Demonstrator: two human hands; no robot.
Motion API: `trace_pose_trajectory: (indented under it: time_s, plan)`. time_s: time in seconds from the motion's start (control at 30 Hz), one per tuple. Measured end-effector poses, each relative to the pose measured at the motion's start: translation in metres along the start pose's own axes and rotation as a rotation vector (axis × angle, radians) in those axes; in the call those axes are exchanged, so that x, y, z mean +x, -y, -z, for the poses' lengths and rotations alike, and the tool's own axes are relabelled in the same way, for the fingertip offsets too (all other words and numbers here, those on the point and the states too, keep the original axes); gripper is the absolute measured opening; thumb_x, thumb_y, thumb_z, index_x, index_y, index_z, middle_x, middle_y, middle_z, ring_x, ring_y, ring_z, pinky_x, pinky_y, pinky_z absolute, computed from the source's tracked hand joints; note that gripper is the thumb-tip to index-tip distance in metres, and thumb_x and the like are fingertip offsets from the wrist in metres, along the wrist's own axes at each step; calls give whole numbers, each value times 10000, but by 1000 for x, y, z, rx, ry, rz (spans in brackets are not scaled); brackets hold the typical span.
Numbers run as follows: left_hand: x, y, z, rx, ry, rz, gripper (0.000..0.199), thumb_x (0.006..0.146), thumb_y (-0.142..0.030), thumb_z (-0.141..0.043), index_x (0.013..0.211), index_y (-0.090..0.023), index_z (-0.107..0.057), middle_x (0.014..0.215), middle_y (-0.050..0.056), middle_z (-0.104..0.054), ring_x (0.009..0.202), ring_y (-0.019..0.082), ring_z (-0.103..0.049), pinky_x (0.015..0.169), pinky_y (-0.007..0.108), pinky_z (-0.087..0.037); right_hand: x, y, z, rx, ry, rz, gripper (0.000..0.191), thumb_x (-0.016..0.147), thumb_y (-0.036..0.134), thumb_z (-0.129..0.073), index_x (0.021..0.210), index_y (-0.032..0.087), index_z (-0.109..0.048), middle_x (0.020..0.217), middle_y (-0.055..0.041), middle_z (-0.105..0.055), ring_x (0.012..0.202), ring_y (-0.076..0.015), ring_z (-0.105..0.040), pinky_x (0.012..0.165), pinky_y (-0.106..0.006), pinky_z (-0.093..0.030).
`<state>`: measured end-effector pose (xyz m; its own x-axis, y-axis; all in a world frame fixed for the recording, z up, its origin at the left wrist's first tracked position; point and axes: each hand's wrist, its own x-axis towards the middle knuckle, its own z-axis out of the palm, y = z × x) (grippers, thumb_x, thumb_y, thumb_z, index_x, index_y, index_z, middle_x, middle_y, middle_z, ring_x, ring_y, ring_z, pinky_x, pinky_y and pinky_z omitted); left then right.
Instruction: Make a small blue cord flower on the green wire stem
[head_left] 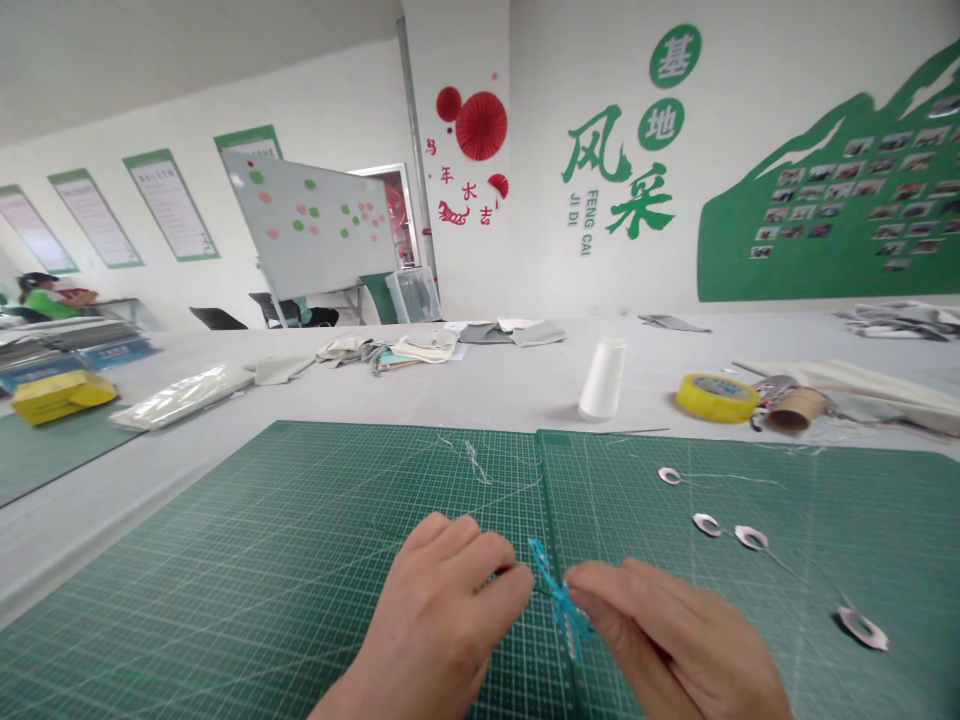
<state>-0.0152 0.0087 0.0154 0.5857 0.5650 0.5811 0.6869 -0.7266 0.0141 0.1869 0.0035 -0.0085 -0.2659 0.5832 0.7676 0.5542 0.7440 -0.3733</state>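
Between my hands, above the cutting mat (300, 560), is a small turquoise piece (562, 600) that looks like looped thread or wire. My right hand (667, 640) pinches its right side between thumb and fingertips. A thin green strand (541, 590) runs from the piece toward my left hand (450, 610). The left thumb and forefinger are closed at the strand's end; the other fingers curl under and partly hide the grip. To the right, several small pale oval rings (751, 539) with thin threads lie on the mat.
A white thread cone (602, 380) stands behind the mat, near a yellow tape roll (718, 398) and a cardboard tube (797, 409). Loose white thread (474, 462) lies on the mat. Fabric scraps (427, 345), a clear plastic packet (184, 395) and a yellow box (63, 396) are farther off.
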Motion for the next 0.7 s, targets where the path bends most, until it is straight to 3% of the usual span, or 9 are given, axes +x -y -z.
trace_pose_trajectory:
  time_s: [0.17,0.33,0.47,0.57,0.7]
  plan:
    - [-2,-2,-1,-156,20,-84,270,896,-82,-407,884,-212,-644,770,7,-664,615,162,-460,578,334,-263,8,-14,3,210,115,-207,108,901,235,-573,881,256,-677,734,28,-702,618,-127,-644,564,-202,-496]
    - [-3,-1,-3,-433,-55,-37,207,889,-114,-522,902,-248,-680,758,4,-670,633,147,-519,602,307,-349,10,-29,-4,597,316,-638,246,827,418,-639,710,206,-684,584,38,-530,537,-109,-446,503,-225,-369]
    - [-2,-3,0,-658,-153,136,195,881,-145,-582,975,-235,-727,717,18,-589,636,134,-551,570,242,-412,4,-29,-17,897,362,-873,315,730,490,-726,688,185,-656,562,67,-427,528,-78,-330,493,-202,-280]
    - [0,-5,7,-760,-97,253,267,879,-131,-581,1025,-286,-742,703,-2,-513,606,117,-523,547,221,-409,1,-26,-23,939,421,-896,367,715,530,-720,666,177,-636,541,71,-408,486,-65,-293,452,-201,-218]
    - [2,-1,12,-898,-94,489,220,852,-151,-616,910,-300,-767,698,-17,-494,626,120,-490,575,238,-377,0,-27,-23,973,485,-927,384,728,564,-680,710,185,-622,482,101,-347,409,-46,-208,407,-200,-159]
